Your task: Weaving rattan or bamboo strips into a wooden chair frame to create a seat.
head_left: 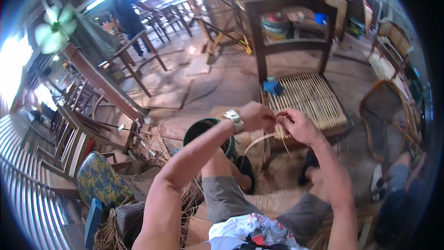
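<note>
A dark wooden chair [289, 50] stands in front of me, its backrest on the far side. Pale cane strands [312, 99] run closely side by side over its seat. At the seat's near left corner my left hand [258, 117], with a metal watch on the wrist, pinches a loose cane strip [255, 143]. My right hand [298, 126] meets it there, fingers closed on the same strip. The strip's tail curves down below the hands. The exact grip is partly hidden by the fingers. A small blue object [273, 88] lies on the seat's left edge.
A dark green bucket [203, 127] stands by my left leg. Cane scraps [159, 153] and a patterned cushion [102, 179] lie left. A bare chair frame [386, 111] is at right, near another person's legs [397, 180]. A person [127, 14] stands far left, beyond a green fan [55, 27].
</note>
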The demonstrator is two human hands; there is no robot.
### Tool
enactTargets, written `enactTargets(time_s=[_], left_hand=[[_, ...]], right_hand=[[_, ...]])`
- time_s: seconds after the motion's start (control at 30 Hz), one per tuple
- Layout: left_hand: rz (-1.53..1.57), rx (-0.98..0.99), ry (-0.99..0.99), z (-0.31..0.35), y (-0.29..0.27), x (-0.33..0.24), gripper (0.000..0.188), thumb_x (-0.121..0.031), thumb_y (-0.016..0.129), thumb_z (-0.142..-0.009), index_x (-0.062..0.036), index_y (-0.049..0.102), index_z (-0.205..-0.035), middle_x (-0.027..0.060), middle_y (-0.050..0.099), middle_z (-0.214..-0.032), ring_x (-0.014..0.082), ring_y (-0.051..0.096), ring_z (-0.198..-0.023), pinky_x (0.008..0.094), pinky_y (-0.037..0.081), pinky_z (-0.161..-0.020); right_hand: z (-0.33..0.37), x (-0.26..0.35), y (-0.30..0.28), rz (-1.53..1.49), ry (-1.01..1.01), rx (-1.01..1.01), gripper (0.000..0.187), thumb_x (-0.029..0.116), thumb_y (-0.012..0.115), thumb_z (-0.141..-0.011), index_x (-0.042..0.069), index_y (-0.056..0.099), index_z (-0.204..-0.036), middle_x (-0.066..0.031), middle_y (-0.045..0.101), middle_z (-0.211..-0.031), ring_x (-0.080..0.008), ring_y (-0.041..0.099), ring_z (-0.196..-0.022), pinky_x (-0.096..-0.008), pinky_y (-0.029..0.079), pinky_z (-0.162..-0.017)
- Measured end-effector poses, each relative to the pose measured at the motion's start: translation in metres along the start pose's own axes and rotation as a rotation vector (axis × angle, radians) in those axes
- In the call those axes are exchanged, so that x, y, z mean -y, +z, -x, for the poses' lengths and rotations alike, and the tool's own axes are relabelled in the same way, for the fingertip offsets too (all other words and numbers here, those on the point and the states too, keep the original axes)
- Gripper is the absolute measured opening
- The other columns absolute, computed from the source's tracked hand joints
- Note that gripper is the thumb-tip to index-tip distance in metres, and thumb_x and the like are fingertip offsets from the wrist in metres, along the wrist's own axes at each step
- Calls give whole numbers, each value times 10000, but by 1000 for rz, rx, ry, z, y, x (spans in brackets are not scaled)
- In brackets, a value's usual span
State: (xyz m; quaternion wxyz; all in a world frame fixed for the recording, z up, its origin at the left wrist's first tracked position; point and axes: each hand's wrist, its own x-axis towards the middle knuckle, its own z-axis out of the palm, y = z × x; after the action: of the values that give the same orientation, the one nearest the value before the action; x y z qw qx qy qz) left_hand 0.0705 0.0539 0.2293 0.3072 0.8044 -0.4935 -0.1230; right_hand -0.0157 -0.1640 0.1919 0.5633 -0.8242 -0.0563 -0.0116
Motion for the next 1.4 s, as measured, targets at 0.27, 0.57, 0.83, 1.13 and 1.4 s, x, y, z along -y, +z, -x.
enactTargets(time_s=[0.27,0.57,0.83,1.13,1.4], left_hand=[[245,99,-638,104,-48,93,264,-289,673,-960,-39,755,-988,17,755,-824,71,646,-698,235,488,-594],[578,81,-319,58,69,66,218,-199,648,-1004,7,722,-1000,42,743,-850,101,690,-825,260,529,-754],[299,-22,-491,103,12,143,251,-240,675,-946,-14,744,-1030,38,757,-834,115,703,-787,282,551,-717],[149,-711,-305,70,9,137,522,-397,699,-927,-125,600,-1361,146,657,-1246,269,613,-1157,409,477,-978],[1008,-263,-483,40,233,-28,278,-193,698,-985,31,697,-1150,37,716,-961,86,637,-818,230,521,-730]], right_hand=[[37,-46,-113,263,200,-60,149,148,645,-965,17,674,-902,7,659,-804,-63,560,-768,-248,466,-693],[8,-15,25,387,47,324,535,409,602,-1010,21,543,-1374,-197,671,-1225,-317,650,-1124,-464,509,-1008],[56,-60,-27,-158,284,249,145,137,576,-1019,9,642,-1035,30,556,-722,-49,496,-630,-221,400,-578],[128,-83,15,-884,506,-331,89,94,614,-1003,42,630,-1074,-12,638,-905,-94,639,-725,-266,587,-663],[158,-89,100,-437,314,-602,139,52,572,-977,-18,674,-1042,-23,663,-863,-59,579,-744,-231,482,-629]])
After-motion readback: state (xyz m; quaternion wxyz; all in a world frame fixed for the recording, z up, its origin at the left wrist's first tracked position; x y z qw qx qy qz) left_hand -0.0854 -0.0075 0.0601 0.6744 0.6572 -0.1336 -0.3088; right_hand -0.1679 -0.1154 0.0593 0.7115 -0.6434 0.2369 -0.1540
